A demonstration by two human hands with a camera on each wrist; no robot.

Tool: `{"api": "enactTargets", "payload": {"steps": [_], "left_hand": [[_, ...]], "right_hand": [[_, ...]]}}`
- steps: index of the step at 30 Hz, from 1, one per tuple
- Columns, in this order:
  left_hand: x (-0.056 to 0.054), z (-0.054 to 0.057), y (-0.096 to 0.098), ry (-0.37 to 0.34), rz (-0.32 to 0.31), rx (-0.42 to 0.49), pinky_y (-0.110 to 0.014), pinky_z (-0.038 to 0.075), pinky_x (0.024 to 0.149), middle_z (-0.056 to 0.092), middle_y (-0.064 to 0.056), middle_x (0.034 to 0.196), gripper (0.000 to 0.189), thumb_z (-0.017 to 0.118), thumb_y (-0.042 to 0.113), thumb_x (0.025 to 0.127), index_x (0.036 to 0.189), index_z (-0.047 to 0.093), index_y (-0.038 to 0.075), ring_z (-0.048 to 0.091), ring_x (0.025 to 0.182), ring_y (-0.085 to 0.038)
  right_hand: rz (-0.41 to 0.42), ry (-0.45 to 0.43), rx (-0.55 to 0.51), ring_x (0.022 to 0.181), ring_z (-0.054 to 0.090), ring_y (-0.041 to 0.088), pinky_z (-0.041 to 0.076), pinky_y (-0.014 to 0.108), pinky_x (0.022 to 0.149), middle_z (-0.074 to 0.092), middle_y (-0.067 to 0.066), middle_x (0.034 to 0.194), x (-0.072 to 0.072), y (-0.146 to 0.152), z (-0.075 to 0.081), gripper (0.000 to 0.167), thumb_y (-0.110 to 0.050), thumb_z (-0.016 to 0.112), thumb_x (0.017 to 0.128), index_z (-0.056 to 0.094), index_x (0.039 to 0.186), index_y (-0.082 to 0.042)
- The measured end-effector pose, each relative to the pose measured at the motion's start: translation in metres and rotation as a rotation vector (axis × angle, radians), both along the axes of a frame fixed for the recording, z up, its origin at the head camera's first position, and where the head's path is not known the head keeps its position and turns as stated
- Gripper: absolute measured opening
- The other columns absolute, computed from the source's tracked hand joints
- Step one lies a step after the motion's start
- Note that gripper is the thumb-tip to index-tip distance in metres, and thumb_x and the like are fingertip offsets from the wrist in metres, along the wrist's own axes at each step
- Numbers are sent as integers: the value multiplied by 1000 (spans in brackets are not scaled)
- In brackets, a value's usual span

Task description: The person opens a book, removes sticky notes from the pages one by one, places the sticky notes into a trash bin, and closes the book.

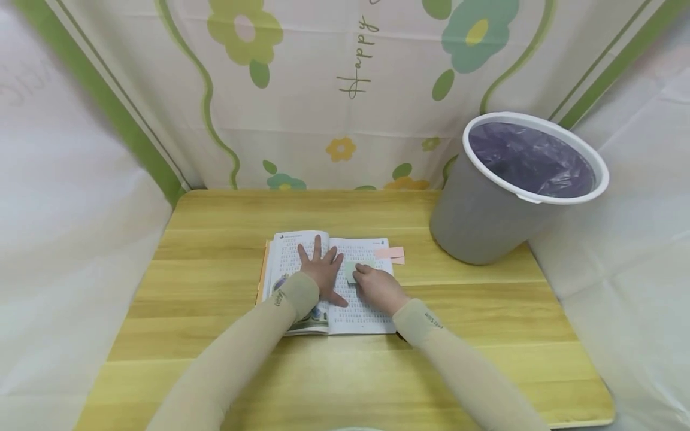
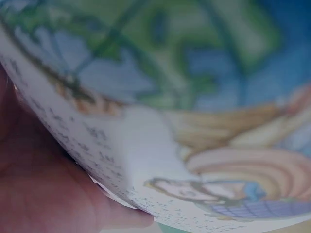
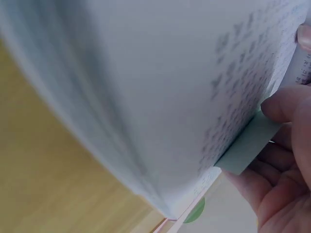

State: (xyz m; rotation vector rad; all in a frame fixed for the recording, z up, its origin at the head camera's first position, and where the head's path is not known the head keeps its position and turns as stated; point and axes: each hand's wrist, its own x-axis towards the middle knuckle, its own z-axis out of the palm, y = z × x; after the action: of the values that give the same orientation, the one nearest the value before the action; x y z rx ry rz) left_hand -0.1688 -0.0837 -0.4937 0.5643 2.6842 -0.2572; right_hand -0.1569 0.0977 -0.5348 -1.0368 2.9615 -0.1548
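An open book (image 1: 366, 314) lies on the wooden table, its left page carrying text and a coloured picture (image 2: 194, 63), its right page mostly text. Across the inner part of the spread my left hand (image 1: 323, 272) rests with fingers spread, near the fold. My right hand (image 1: 380, 289) is over the right page and pinches a pale green paper slip (image 3: 250, 145) between thumb and fingers. In the right wrist view the slip stands up from the page along one edge. Pink paper tabs (image 1: 396, 254) stick out past the book's right edge.
A grey trash bin (image 1: 480, 209) with a white rim and purple liner stands at the table's back right. Behind the wooden table (image 1: 215, 221) hangs a flowered curtain (image 1: 302, 108), with pale sheets on both sides.
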Motion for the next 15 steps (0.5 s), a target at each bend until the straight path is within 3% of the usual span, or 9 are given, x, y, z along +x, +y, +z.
{"api": "enactTargets", "payload": {"steps": [4,10,15], "left_hand": [[3,3,1,25,4,-2,-76,9,107,17,-7,165,124,65,86,63,159,24,19,-6,146,-50],[-1,-7,0,-2,18,-7,-77,5,106,11,-5,166,127,64,87,61,160,19,21,-12,145,-50],[-3,-9,0,-13,25,-3,-77,4,106,8,-5,166,129,63,88,61,160,17,21,-14,144,-50]], "right_hand": [[-19,-15,3,106,67,30,56,37,88,61,17,132,0,-2,1,29,-14,68,93,68,120,-3],[-31,-44,-22,106,67,32,55,40,89,61,19,131,1,-4,1,29,-13,67,93,68,120,-2],[-56,-69,-43,108,66,34,54,42,92,61,18,132,0,-5,0,29,-13,67,93,68,120,-2]]}}
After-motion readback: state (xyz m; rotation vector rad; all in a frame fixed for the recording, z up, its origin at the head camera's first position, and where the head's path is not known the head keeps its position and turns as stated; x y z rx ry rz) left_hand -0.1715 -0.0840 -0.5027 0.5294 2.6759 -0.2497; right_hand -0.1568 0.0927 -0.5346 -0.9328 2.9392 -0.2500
